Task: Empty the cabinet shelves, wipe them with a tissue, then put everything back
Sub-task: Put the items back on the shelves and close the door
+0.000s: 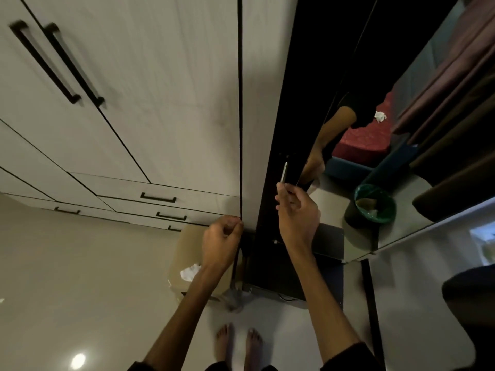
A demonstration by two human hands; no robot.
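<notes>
Standing close to a pale wardrobe (160, 89), the person looks down past both forearms to two bare feet on a glossy floor (67, 263). At far left, two long dark bar handles (57, 62) sit side by side on the tall doors, and at least four short handles mark the drawers below, the last half hidden.

The left hand (221, 242) has its fingers curled narrow, pinching the dark edge of a door (240, 116) near its lower end. A tall thin panel like this likely swings lightly on its hinges yet stays stiff, so a grip on the free edge looks sensible; the fingertips could get nipped if it closes. Below that hand sits one cardboard box (187, 253) with one crumpled tissue (189, 272) on it. The tissue is soft, weightless and tears easily when damp, so it is best bunched into a pad.

The right hand (296, 215) is closed around a slim dark thing with a pale edge (284, 172), held upright against the black cabinet opening (308, 103); what it is cannot be told. It looks thin and rigid, possibly slippery.

Farther right, a mirror (417, 108) reflects an arm, one red bed and a second white wad. One green-lined bin (375, 203) stands by it. The shelves themselves are lost in darkness.
</notes>
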